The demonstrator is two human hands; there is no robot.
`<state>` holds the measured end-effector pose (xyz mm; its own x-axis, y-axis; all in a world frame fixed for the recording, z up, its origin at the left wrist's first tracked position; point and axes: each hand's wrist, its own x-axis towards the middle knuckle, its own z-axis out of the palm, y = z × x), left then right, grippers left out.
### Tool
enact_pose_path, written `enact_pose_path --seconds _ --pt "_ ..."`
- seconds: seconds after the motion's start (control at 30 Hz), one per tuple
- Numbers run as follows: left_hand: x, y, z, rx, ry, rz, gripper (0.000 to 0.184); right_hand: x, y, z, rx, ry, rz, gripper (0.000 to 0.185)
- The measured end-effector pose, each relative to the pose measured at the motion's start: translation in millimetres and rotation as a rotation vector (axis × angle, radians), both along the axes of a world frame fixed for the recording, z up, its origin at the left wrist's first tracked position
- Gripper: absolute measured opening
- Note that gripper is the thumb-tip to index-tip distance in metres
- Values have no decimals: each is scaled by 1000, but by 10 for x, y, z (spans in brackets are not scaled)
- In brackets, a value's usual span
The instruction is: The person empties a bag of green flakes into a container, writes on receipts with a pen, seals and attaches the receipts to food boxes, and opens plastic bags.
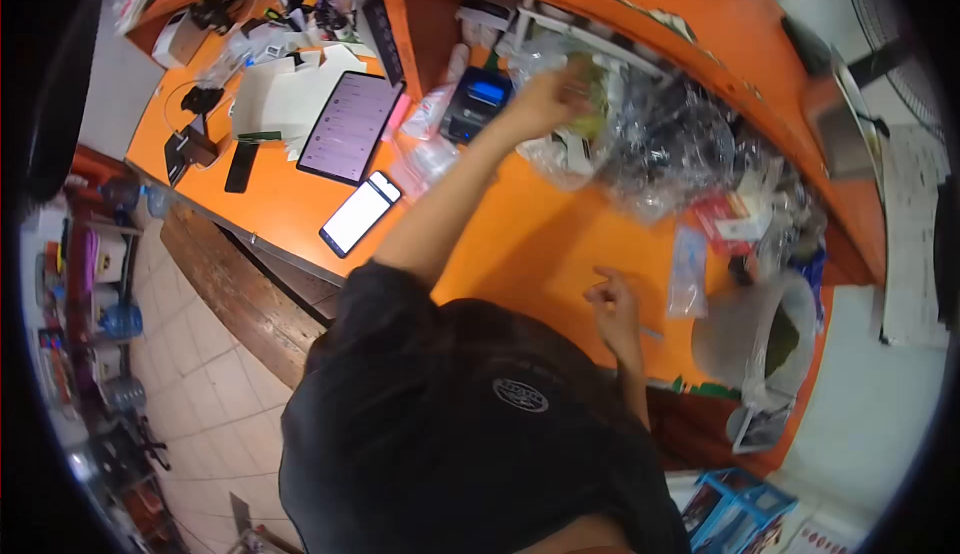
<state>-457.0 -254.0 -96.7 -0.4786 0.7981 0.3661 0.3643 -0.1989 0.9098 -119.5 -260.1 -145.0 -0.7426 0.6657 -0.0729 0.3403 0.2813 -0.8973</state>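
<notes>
Bag (594,114) seemingly on orange desk (510,239).

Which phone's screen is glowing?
The white-lit phone, just below the tablet; the black phone, left of the tablet, has a dark screen.

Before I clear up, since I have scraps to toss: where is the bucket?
In the head view, the bucket is at the right end of the desk, beside the flat clear packet and to the right of the right hand.
</notes>
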Motion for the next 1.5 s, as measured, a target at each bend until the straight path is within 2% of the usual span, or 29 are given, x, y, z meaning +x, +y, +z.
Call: enact_pose_path --seconds 0.03,0.07,0.1,0.13,0.17,0.2,0.23,0.27,0.33,0.37,0.43,0.47,0.5,0.57,0.6,0.67,0.73,0.77,0.83,0.93,1.0,1.07,1.17,1.27,1.37,1.47,1.5 --pt "97 -354 219 19 -214 59 37 107 131 -144 -85 -44 -69 16" --pt "38 -644 238 -229 48 277 20 190 275 -283 -167 -84 -131 18" --pt "100 -891 219 -163 -173 292 30 173 374 -248 -145 -235 -158 20" --pt "46 -1145 81 -229 21 345 39 156 469 -212 -124 -390 -184 23" --pt "59 -1328 -94 -247 -105 377 47 182 590 -398 -11 -297 -198 26" --pt "63 -1505 -289 -296 -194 354 47 177 727 -738 106 -205 -205 31" --pt "71 -1663 -607 -381 62 408 44 136 827 -1000 226 -109 -205 36" --pt "107 -1799 -913 -465 320 468 46 46 883 -1139 371 -198 -273 43" --pt "338 -1957 -1238 -661 534 596 51 -199 914 -1332 657 -362 -389 60" --pt "439 -2029 -1346 -764 639 656 57 -300 842 -1388 685 -437 -367 64" --pt "530 -2111 -1458 -816 564 666 73 -565 584 -1427 749 -587 -339 75" --pt "497 -2096 -1491 -834 531 662 82 -668 409 -1427 718 -500 -218 74" --pt "430 -2069 -1511 -805 540 673 82 -733 174 -1397 684 -418 -105 74" --pt "313 -2036 -1570 -748 556 671 84 -779 -324 -1129 644 -318 276 71" --pt "214 -2004 -1604 -702 652 670 90 -749 -473 -1119 541 -231 380 69" --pt "66 -1905 -1537 -652 669 605 94 -745 -610 -1106 346 -51 588 64" --pt "-24 -1799 -1574 -618 726 599 100 -860 -319 -1221 309 68 274 57" --pt "-1 -1767 -1513 -624 709 598 95 -912 -106 -1320 285 125 121 54" --pt "100 -1643 -1280 -635 677 599 83 -1061 487 -1507 470 158 -84 50" --pt "177 -1371 -1358 -529 599 408 50 -1300 879 -1447 553 -149 -109 42" --pt "248 -1125 -1543 -464 510 -97 40 -1413 939 -1295 541 -331 -48 39" --pt "484 -858 -1404 -493 618 -318 42 -1483 975 -1413 595 -353 -103 37" --pt "584 -532 -1467 -314 791 -27 44 -1547 1036 -1421 554 -361 -115 39" --pt "354 -290 -1338 -447 797 -92 47 -1455 855 -1468 552 -260 -24 45" --pt "198 -193 -1132 -325 808 14 41 -1290 302 -1419 713 -41 147 48" --pt "96 4 -951 -156 753 102 40 -1169 -15 -1476 386 129 200 51" --pt "118 23 -922 -195 762 113 45 -1203 57 -1504 418 87 81 50"
